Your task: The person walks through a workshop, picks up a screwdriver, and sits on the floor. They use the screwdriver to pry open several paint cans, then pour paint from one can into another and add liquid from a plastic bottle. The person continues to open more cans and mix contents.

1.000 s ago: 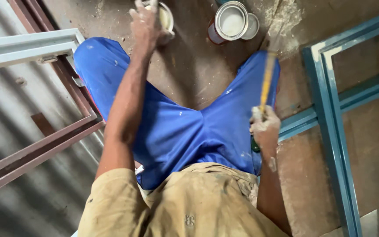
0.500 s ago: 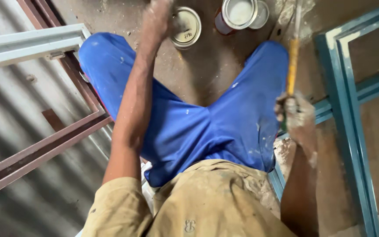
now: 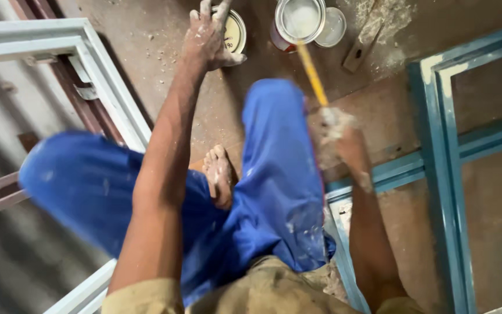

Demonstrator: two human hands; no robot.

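Our left hand [image 3: 209, 36] rests spread open on a round lid [image 3: 235, 32]; our right hand [image 3: 335, 129] grips a yellow-handled brush [image 3: 312, 72] dipped into the paint can [image 3: 299, 22].

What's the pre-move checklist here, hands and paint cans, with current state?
1. Left hand at the flat tin: ok, it rests on the tin's edge.
2. Right hand grips the yellow handle: ok.
3. Handle tip in the open can: ok, it reaches the rim; the tip is hidden.
4. Open can upright: ok.
5. Loose lid clear of the can mouth: ok, beside it.
6. Paint level: cannot tell.
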